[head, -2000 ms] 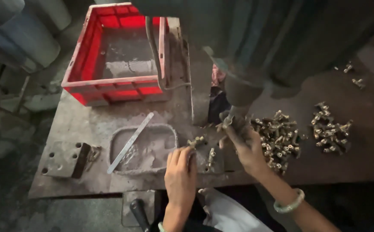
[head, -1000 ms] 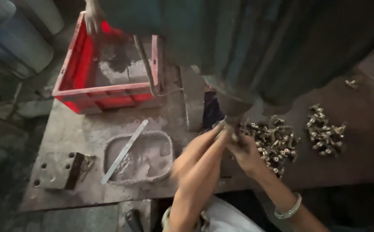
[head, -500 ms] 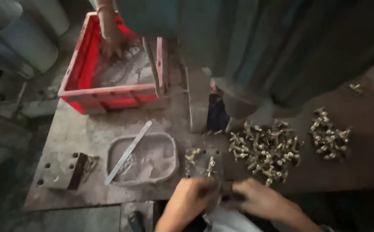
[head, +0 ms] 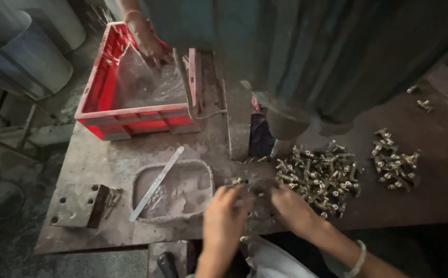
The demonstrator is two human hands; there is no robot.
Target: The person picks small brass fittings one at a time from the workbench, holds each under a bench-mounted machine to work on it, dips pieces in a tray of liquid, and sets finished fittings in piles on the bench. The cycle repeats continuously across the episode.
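Both hands have come up from the near edge since half a second ago and now meet on the desk (head: pixel 131 154). The left hand (head: pixel 224 213) and right hand (head: pixel 292 208) pinch at small brass fittings (head: pixel 320 175), heaped just beyond the right one. Blur hides whether either actually grips a piece. Far ahead, another person's hand (head: pixel 149 44) stays in the red crate (head: pixel 131 121).

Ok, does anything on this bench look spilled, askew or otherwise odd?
Somewhat. A flat metal strip lies slanted across the rim of the shallow grey tray, and a few brass fittings lie strayed from the two piles. Both hands are motion-blurred.
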